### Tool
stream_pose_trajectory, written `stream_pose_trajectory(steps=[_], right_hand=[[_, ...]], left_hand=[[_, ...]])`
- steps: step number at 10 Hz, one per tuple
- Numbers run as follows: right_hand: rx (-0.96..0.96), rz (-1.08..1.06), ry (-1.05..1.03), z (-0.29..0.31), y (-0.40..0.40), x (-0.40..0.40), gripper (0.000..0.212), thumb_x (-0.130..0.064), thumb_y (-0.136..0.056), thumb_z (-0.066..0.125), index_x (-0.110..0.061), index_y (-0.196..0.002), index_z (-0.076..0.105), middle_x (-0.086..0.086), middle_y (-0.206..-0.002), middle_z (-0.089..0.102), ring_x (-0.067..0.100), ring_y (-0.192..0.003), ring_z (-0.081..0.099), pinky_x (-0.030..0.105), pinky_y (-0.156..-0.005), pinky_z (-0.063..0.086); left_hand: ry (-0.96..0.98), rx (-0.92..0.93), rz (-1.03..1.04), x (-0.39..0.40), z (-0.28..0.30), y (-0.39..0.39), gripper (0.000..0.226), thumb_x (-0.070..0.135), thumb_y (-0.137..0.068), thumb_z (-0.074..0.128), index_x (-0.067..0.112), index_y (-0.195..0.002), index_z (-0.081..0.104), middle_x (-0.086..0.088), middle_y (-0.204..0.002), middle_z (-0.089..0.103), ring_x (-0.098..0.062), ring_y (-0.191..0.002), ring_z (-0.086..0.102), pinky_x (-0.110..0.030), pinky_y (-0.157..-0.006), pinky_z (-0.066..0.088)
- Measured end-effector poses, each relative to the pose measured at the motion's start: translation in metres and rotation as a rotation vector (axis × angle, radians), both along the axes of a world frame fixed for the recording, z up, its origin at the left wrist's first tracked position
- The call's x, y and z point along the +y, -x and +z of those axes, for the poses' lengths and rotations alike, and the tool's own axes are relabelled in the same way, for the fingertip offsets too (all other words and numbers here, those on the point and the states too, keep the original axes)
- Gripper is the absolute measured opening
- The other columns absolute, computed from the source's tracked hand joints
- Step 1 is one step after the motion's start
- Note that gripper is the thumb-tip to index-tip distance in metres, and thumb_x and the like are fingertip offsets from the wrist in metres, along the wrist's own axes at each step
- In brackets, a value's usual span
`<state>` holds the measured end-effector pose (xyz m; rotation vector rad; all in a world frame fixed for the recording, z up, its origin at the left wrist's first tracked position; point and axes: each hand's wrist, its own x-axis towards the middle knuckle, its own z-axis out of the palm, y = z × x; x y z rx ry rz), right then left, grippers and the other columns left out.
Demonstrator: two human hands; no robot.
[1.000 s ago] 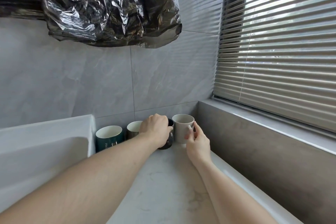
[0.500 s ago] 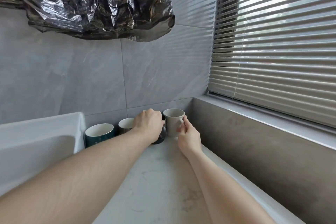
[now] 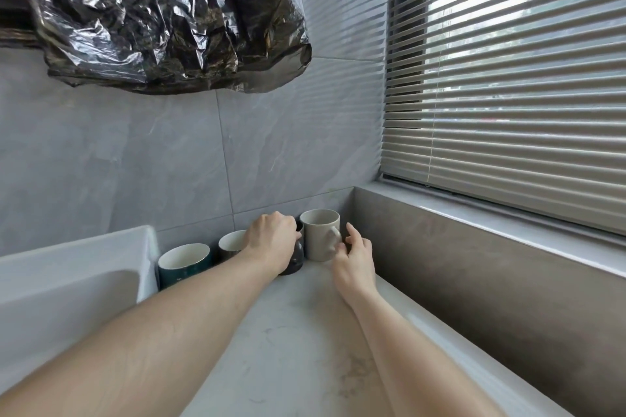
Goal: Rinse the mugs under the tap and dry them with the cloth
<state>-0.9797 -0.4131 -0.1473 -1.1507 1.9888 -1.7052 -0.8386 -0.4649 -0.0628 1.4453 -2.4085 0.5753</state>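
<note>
Four mugs stand in a row against the tiled wall at the back of the counter [image 3: 288,342]: a teal mug [image 3: 184,264], a dark mug with a pale inside [image 3: 231,243], a black mug [image 3: 294,261] and a beige mug [image 3: 318,232]. My left hand [image 3: 271,242] is curled over the top of the black mug and grips it; most of that mug is hidden. My right hand [image 3: 352,256] is beside the beige mug's handle, thumb tip touching it, fingers loose and spread apart from the mug. No tap or cloth is in view.
A white sink basin [image 3: 67,284] lies left of the mugs. A crumpled black plastic bag [image 3: 152,17] hangs from above on the wall. On the right are a grey ledge [image 3: 474,230] and window blinds [image 3: 508,95].
My right hand has let go of the beige mug's handle and its fingers have spread. My left hand stays over the black mug. All the mugs stand where they were.
</note>
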Motion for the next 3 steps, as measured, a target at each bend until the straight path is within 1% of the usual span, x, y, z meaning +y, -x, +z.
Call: stream_pose_trajectory(steps=[1, 2, 3], right_hand=[[-0.020, 0.027, 0.013, -0.004, -0.003, 0.010, 0.055, -0.020, -0.105, 0.044, -0.025, -0.160, 0.037, 0.001, -0.152, 0.043, 0.015, -0.126, 0.056, 0.025, -0.096, 0.040], [-0.024, 0.032, -0.002, 0.001, -0.003, 0.018, 0.060, -0.014, -0.102, 0.045, -0.023, -0.160, 0.035, 0.001, -0.156, 0.039, 0.018, -0.121, 0.058, 0.027, -0.097, 0.043], [-0.002, 0.051, -0.054, -0.005, -0.018, 0.048, 0.063, -0.009, -0.100, 0.043, -0.023, -0.161, 0.034, -0.002, -0.157, 0.034, 0.019, -0.115, 0.060, 0.030, -0.098, 0.046]], left_hand=[[-0.036, 0.071, -0.013, 0.005, 0.000, -0.003, 0.042, 0.047, -0.107, 0.047, 0.011, -0.107, 0.070, -0.010, -0.115, 0.066, -0.035, -0.110, 0.066, -0.038, -0.076, 0.043], [-0.035, 0.144, -0.028, 0.016, 0.010, -0.009, 0.034, 0.040, -0.108, 0.046, 0.012, -0.115, 0.064, -0.009, -0.120, 0.060, -0.035, -0.113, 0.064, -0.039, -0.081, 0.045], [-0.040, 0.163, -0.024, 0.055, 0.021, -0.023, 0.024, 0.028, -0.102, 0.051, 0.013, -0.117, 0.061, -0.009, -0.122, 0.056, -0.034, -0.114, 0.063, -0.038, -0.077, 0.041]])
